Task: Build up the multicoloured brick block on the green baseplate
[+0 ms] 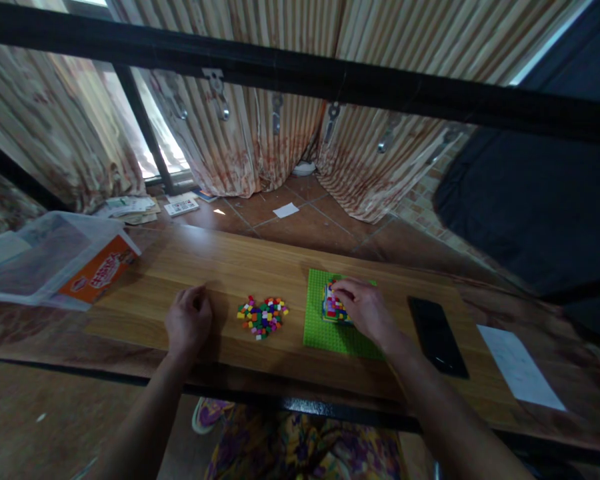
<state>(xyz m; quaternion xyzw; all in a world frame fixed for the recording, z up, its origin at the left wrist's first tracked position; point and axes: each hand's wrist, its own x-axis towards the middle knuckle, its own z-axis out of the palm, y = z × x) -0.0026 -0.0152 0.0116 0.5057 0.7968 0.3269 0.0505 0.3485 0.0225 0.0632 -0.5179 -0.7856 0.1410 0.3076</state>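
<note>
Thumb and fingers of the right hand (367,308) are drawn close together at the top of the build (333,310), touching or just above it; whether a brick is pinched between them, I cannot tell. The build, of many colours, stands on the green plate (315,337). Loosely curled, the left hand (189,321) rests on the board (220,267), its palm hidden, so I cannot tell if it holds anything. Between that hand and the plate lie loose bricks (263,317) in a heap. Right of the plate lies a phone (437,337).
</note>
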